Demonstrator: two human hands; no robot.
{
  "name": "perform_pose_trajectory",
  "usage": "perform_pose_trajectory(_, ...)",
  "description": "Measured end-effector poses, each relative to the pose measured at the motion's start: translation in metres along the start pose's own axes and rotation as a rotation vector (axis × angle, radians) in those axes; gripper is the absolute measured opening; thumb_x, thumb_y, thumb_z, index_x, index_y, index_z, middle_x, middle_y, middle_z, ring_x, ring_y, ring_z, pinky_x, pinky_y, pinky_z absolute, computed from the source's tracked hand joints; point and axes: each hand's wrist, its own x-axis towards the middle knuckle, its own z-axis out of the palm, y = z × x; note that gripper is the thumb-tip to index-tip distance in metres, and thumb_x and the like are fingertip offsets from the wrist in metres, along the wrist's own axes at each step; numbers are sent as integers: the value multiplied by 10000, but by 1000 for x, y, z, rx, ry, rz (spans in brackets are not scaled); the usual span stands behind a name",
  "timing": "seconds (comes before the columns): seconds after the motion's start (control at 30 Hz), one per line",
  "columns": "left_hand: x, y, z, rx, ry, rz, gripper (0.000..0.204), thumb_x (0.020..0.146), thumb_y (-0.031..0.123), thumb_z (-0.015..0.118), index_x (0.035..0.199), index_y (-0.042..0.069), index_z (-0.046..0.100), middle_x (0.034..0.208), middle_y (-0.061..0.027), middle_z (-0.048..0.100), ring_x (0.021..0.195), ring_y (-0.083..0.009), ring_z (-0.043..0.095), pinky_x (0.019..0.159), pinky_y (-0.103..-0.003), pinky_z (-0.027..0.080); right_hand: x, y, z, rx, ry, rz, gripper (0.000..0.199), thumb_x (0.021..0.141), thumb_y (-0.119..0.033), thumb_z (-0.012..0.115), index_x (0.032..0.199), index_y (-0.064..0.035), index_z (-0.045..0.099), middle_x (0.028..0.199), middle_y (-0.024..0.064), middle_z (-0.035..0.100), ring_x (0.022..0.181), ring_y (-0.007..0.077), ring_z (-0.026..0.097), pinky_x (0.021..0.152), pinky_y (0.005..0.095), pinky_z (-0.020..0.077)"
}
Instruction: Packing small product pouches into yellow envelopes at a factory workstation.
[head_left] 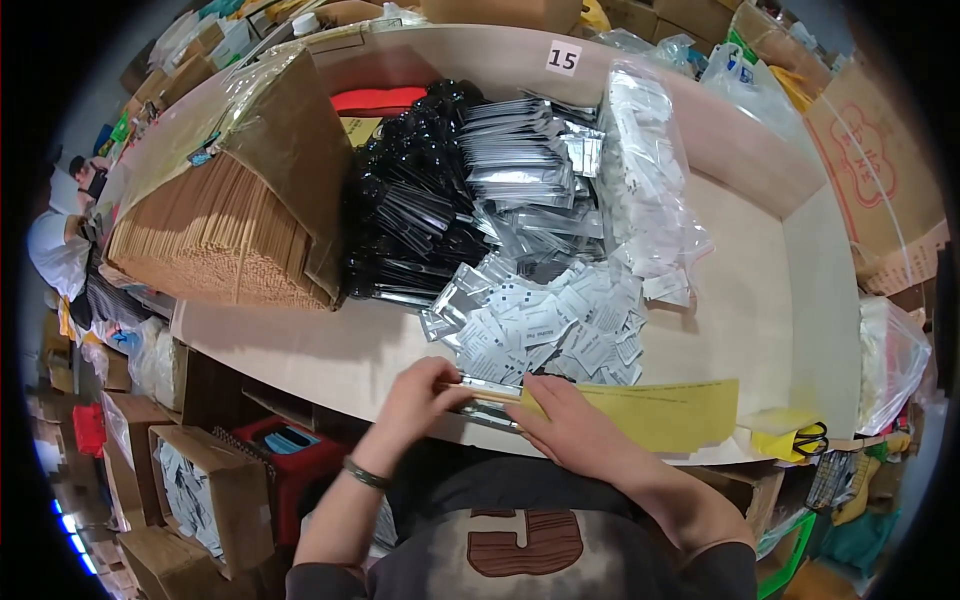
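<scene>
Holding pale wooden sticks [487,394] level, right at the front edge of the desk [740,290], close alongside shiny silver packets [490,410]. Gripping the left end with the left hand [418,393], with curled fingers pressed closed around it. Closing the right hand [570,425] over the other end, with bent fingers drawn together; cannot tell how tightly, with the contact hidden beneath that hand. Covering the left end of a long yellow sheet [665,412] there too, with most of its length spread out to the right.

Out past the hands now, straight to a loose heap of white sachets [560,325]. Behind that, on to stacked silver pouches [515,155]. Left of those, to a pile of black plastic cutlery [405,215]. Farther left, to a big cardboard box [300,145], packed tight with thin tan pieces [215,235]. Over on the right, to a clear plastic bag [650,170] with white contents.
</scene>
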Motion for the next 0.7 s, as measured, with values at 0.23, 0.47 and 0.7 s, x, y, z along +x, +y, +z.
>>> perform_pose_trajectory(0.23, -3, 12, 49, 100, 332, -8, 327, 838, 107, 750, 1087, -15, 576, 1055, -147, 603, 899, -232, 640, 774, -342, 533, 1, -5, -11, -157, 31, 76, 447, 738, -182, 757, 1080, 23, 555, 1336, 275, 487, 1202, 432, 499, 1031, 497, 414)
perform_pose_trajectory(0.47, -25, 56, 51, -206, -27, 211, 594, 858, 217, 735, 1370, 54, 481, 1146, -168, 564, 1045, -294, 595, 936, -368, 485, -4, -1, -26, -105, 64, 48, 474, 720, -158, 741, 1155, -62, 579, 1232, 219, 540, 1114, 392, 543, 954, 462, 449)
perform_pose_trajectory(0.7, -11, 42, 28, 824, 75, 334, 452, 658, 255, 805, 999, 69, 574, 877, -127, 660, 843, -344, 664, 703, -425, 538, -4, 37, -66, -52, -80, -97, 244, 771, -231, 753, 935, -102, 627, 1003, 133, 548, 883, 310, 578, 711, 433, 485)
